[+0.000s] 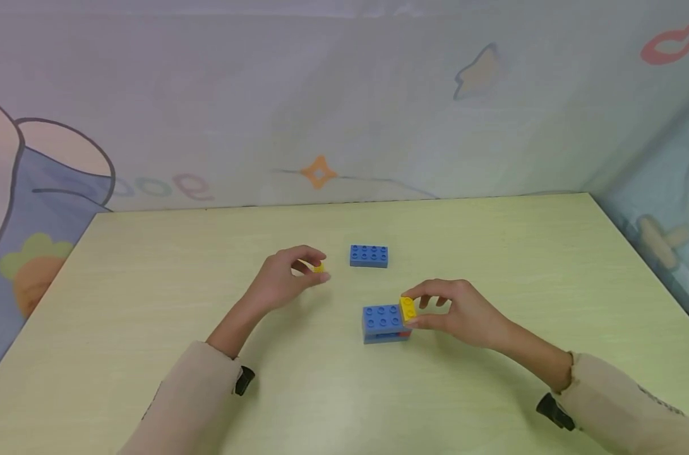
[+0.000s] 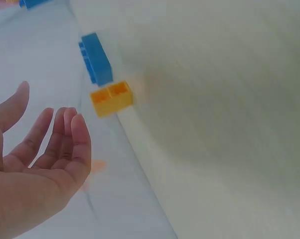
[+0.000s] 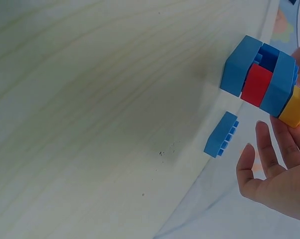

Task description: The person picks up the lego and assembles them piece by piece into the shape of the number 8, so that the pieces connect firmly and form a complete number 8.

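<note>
My right hand (image 1: 463,313) pinches a small yellow brick (image 1: 408,309) between thumb and fingers. That brick sits at the right end of a stack's upper blue brick (image 1: 381,317). A red brick (image 3: 257,84) lies between the stack's upper and lower blue bricks, with a gap beside it in the right wrist view. My left hand (image 1: 281,278) is by a second small yellow brick (image 1: 319,268), its thumb and fingers spread apart. In the left wrist view this yellow brick (image 2: 111,98) shows on the table beyond the fingertips, apart from them.
A loose blue brick (image 1: 369,256) with two rows of studs lies behind the stack, between the hands. The pale wooden table (image 1: 151,284) ends at a printed cloth backdrop (image 1: 344,95). Black objects (image 1: 556,412) show at both sleeve cuffs.
</note>
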A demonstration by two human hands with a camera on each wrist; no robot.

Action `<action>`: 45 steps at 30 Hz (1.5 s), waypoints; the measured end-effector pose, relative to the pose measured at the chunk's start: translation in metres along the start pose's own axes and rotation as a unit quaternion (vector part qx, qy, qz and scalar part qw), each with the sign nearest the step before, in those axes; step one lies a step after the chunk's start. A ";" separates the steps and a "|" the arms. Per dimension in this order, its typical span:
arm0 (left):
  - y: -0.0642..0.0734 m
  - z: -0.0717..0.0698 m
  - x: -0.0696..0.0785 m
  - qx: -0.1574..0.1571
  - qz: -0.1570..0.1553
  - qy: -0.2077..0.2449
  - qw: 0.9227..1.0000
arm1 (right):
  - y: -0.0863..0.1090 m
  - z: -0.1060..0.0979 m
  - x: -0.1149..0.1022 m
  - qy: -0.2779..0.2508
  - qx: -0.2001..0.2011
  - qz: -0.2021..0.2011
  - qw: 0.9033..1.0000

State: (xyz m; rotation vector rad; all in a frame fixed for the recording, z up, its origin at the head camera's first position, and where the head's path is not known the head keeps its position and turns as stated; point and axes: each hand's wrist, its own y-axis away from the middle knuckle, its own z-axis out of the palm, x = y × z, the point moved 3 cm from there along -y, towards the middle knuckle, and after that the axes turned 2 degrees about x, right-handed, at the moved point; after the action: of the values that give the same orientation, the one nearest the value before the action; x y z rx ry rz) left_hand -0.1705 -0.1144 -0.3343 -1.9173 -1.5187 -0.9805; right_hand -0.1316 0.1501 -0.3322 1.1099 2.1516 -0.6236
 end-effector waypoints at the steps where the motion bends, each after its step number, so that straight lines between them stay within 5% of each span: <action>1: -0.002 -0.003 -0.003 0.003 -0.006 0.001 1.000 | 0.000 0.000 0.000 0.000 0.001 -0.001 1.000; 19: -0.031 -0.003 -0.029 -0.041 -0.076 -0.020 0.996 | 0.000 0.000 0.001 0.000 0.006 -0.007 1.000; 28: -0.027 0.001 -0.031 -0.057 -0.067 0.002 0.996 | 0.000 0.000 0.001 -0.001 0.010 -0.011 1.000; 45: -0.015 0.007 -0.019 -0.039 -0.051 0.007 0.998 | 0.001 0.001 0.001 -0.003 0.007 -0.004 1.000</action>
State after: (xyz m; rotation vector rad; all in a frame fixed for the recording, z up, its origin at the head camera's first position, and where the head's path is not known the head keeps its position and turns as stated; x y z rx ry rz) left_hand -0.1860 -0.1163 -0.3542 -1.8967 -1.6065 -1.1101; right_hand -0.1310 0.1502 -0.3336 1.1072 2.1507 -0.6459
